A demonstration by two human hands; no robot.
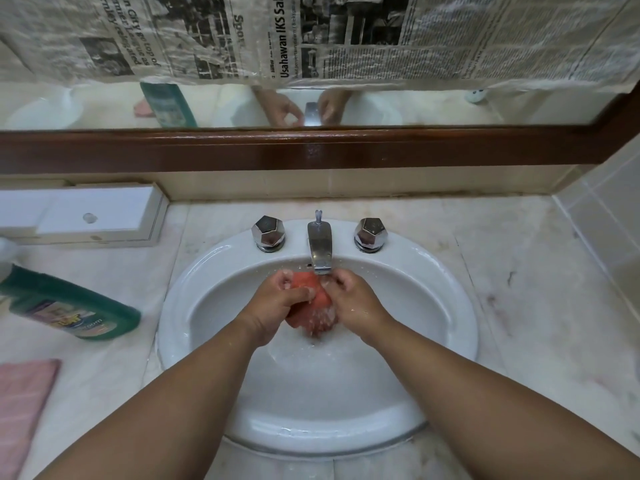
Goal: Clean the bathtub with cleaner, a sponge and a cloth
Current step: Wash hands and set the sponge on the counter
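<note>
A wet orange-red sponge (317, 306) is squeezed between both my hands over the white sink basin (446, 306), right under the chrome tap spout (320, 249). My left hand (277, 301) grips its left side with curled fingers. My right hand (353, 303) grips its right side. Water and foam drip from the sponge into the basin. A green cleaner bottle (69, 306) lies on the counter at the left. A pink cloth (20, 407) lies folded at the lower left.
Two chrome tap knobs (268, 233) (370, 234) flank the spout. A white box (90, 214) sits at the back left of the marble counter (536, 289). A wood-framed mirror (311, 105), partly covered with newspaper, stands behind. A tiled wall closes the right side.
</note>
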